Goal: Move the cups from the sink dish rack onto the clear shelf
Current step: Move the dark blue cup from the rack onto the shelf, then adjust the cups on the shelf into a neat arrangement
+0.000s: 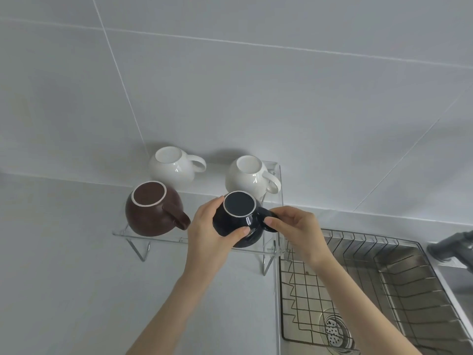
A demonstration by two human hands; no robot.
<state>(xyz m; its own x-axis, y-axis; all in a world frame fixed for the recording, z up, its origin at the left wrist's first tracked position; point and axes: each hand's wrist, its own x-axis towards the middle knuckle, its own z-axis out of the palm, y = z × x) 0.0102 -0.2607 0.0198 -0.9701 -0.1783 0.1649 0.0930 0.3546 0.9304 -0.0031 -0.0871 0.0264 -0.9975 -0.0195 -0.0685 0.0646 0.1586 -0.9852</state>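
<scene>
A dark navy cup [236,216] sits upside down at the front right of the clear shelf [153,238]. My left hand [210,231] wraps its left side, thumb across the front. My right hand [294,226] pinches its handle from the right. Three more cups stand upside down on the shelf: a brown cup [152,210] at the front left, a white cup [172,163] at the back left and a second white cup [249,175] at the back right. The wire dish rack [371,275] in the sink holds no cups.
The steel sink [399,265] lies to the right of the shelf, with a drain strainer [332,329] at its bottom. A grey faucet [453,245] juts in at the right edge. A tiled wall rises behind the shelf; the pale countertop [64,278] spreads to the left.
</scene>
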